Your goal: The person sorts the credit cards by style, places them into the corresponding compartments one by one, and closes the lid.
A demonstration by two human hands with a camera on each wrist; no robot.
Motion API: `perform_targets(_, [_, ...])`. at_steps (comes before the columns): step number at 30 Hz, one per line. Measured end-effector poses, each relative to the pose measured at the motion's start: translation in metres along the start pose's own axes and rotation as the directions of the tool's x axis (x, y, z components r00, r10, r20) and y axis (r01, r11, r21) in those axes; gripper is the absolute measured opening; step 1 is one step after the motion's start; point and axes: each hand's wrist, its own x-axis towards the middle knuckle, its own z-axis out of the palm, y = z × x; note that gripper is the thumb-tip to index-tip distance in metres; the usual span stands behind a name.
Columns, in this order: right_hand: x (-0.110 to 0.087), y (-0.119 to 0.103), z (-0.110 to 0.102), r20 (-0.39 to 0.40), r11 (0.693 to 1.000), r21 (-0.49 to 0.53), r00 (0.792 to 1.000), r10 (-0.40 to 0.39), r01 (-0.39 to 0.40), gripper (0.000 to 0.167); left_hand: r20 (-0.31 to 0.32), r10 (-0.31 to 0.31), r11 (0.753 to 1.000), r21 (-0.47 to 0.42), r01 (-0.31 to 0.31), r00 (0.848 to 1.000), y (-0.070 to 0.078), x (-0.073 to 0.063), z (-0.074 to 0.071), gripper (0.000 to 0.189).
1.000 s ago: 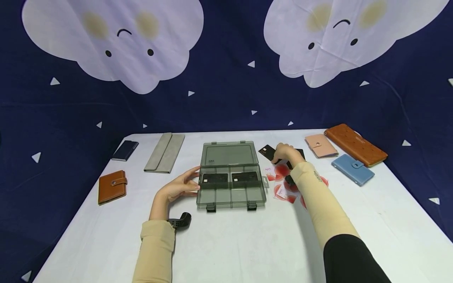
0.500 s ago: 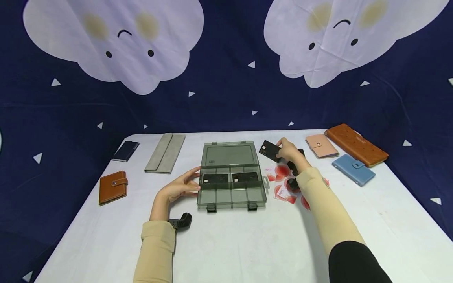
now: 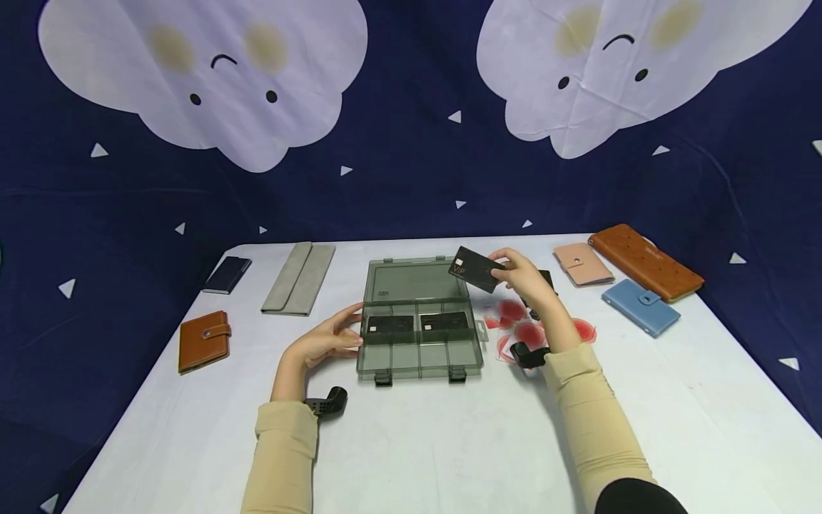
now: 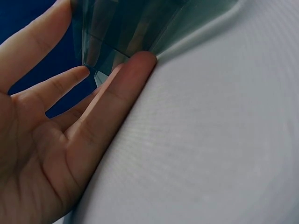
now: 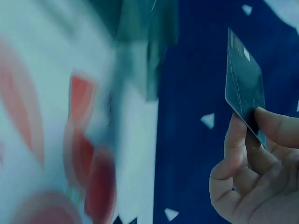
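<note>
My right hand (image 3: 528,280) pinches a black VIP card (image 3: 472,268) between thumb and fingers, raised off the table beside the lid of a box. That translucent grey-green compartment box (image 3: 394,355) lies with its lid (image 3: 414,280) folded back. A black card (image 3: 390,325) lies in its left upper compartment and another black card (image 3: 444,322) in the one beside it. Against the box's left side, my left hand (image 3: 326,337) rests its extended fingertips. In the right wrist view the pinched card (image 5: 245,79) stands on edge, thumb on one face.
Red-and-white cards (image 3: 529,333) lie right of the box, partly hidden by my right wrist. A pink card holder (image 3: 583,264), blue wallet (image 3: 641,308) and long brown wallet (image 3: 645,263) lie farther right. At left are a grey pouch (image 3: 298,278), navy holder (image 3: 227,273) and brown wallet (image 3: 204,341).
My right hand has lifted the black card off the table and brought it left and up, overlapping the box lid's right edge. The left hand stays at the box.
</note>
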Motion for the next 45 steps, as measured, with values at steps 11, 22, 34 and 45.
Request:
perform_targets(11, [-0.016,-0.006,0.031,0.106,0.996,-0.081,0.994,-0.041,0.050,0.023,-0.001,0.002,1.000,0.014,-0.002,1.000,-0.001,-0.001,-0.002,0.085])
perform_targets(22, [-0.015,0.004,0.048,0.232,0.941,-0.308,0.970,-0.069,0.140,0.014,0.000,0.000,1.000,0.019,0.000,1.000,-0.001,-0.001,-0.003,0.085])
perform_targets(34, [-0.012,0.009,0.053,0.292,0.778,-0.524,0.931,-0.219,0.347,0.017,-0.005,0.003,1.000,0.017,-0.003,1.000,0.000,0.000,-0.002,0.085])
perform_targets(45, [-0.013,0.007,0.048,0.311,0.783,-0.510,0.925,-0.218,0.356,0.024,-0.014,-0.007,1.000,0.021,0.007,1.000,-0.001,0.000,-0.001,0.085])
